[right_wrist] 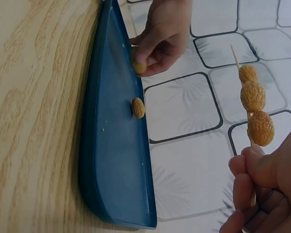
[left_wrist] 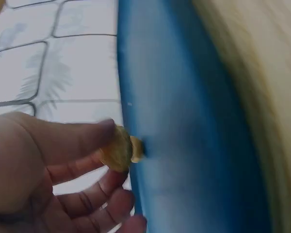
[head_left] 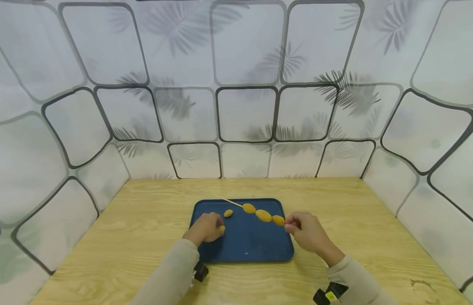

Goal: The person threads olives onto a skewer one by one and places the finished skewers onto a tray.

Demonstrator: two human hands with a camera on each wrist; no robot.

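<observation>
golden pieces (head_left: 263, 215) (one pinched, three skewered) in hands (head_left: 308, 232)

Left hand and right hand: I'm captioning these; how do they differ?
The left hand pinches one yellowish piece; the right hand holds a skewer bearing three. The left hand is at the left of the tray; the right hand, its right. Both sleeves are pale.

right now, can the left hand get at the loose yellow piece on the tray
Probably yes: the loose piece lies on the tray close to the left hand, with nothing visible between them. But that hand pinches another piece, so its grip may need freeing first.
</observation>
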